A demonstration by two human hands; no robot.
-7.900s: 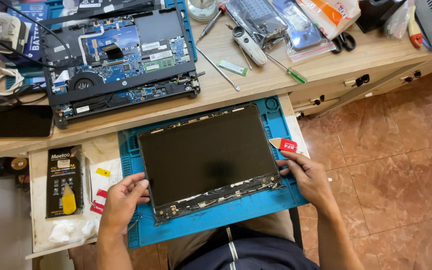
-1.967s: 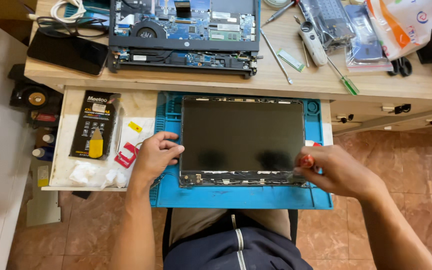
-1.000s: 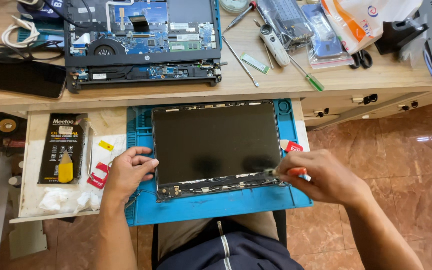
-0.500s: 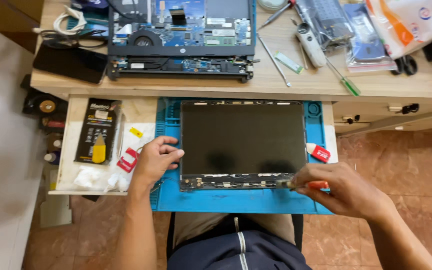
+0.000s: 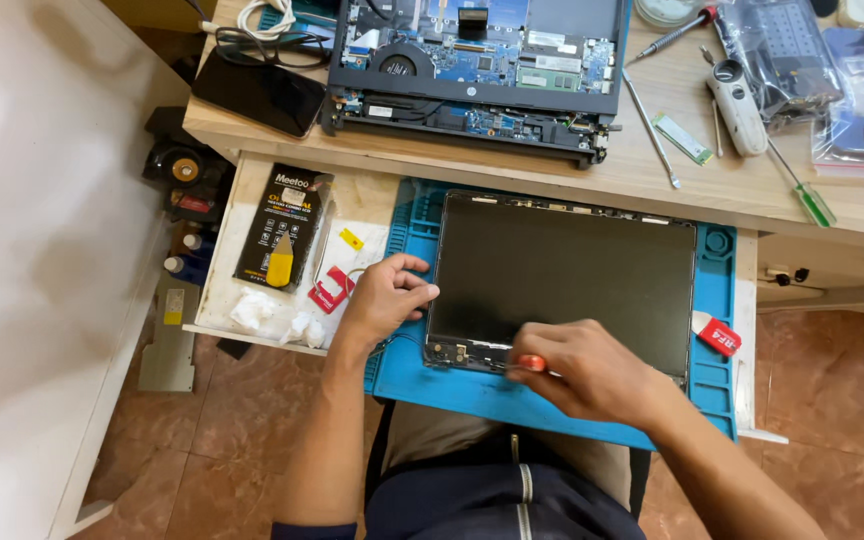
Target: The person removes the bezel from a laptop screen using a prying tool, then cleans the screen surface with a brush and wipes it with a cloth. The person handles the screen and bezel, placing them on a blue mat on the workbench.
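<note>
While my left hand (image 5: 384,297) rests curled on the left edge of the screen panel (image 5: 564,278), fingertips touching its frame without gripping, I see a dark packet (image 5: 283,226) and white scraps (image 5: 270,316) further left on the pull-out shelf (image 5: 220,250). That panel lies flat on the blue mat (image 5: 716,385), just below the desk. My right hand (image 5: 592,372) is clenched on a red-handled screwdriver (image 5: 530,364), its tip at the panel's lower edge near the hinge. Beyond the panel, an opened laptop (image 5: 477,65) sits on the desk, loose tools to its right.
</note>
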